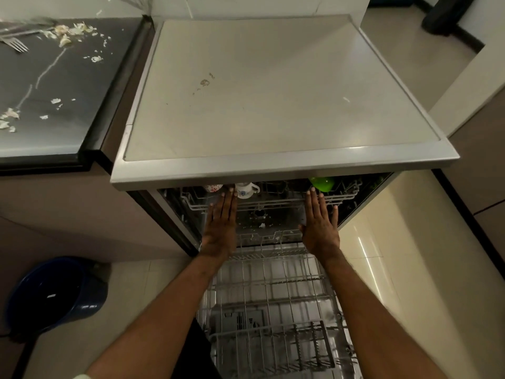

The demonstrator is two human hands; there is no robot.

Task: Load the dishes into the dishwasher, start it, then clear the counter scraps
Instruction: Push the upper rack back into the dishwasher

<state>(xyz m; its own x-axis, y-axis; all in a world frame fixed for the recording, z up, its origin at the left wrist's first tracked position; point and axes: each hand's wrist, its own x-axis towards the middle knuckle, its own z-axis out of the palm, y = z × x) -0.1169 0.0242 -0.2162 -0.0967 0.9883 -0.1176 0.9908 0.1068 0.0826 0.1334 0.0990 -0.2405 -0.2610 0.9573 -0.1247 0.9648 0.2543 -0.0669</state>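
At the open front of the dishwasher (273,91), head view, both hands are laid flat in front of the upper rack (270,201). The left hand (220,228) has its fingers straight and close together, tips up against the rack's front rail, just below a white cup (246,189) with a blue flower on it. The right hand (321,225) is palm-down too, fingers straight and a little fanned, tips at the same rail under a green plastic piece (323,184). Neither hand grips anything.

A red-patterned cup (213,187) sits just left of the white one, and both are half hidden beneath the appliance's top edge. Below the arms, the lower rack (273,283) is out over the dropped door, with its cutlery basket (295,348) at the near end.

Over on the left, the dark counter (54,86) carries pale scraps (65,36) scattered front and back, and forks (16,45) lie at the far corner beside them. Down on the tiled floor (382,242), left of the arms, stands a blue tub (54,291).
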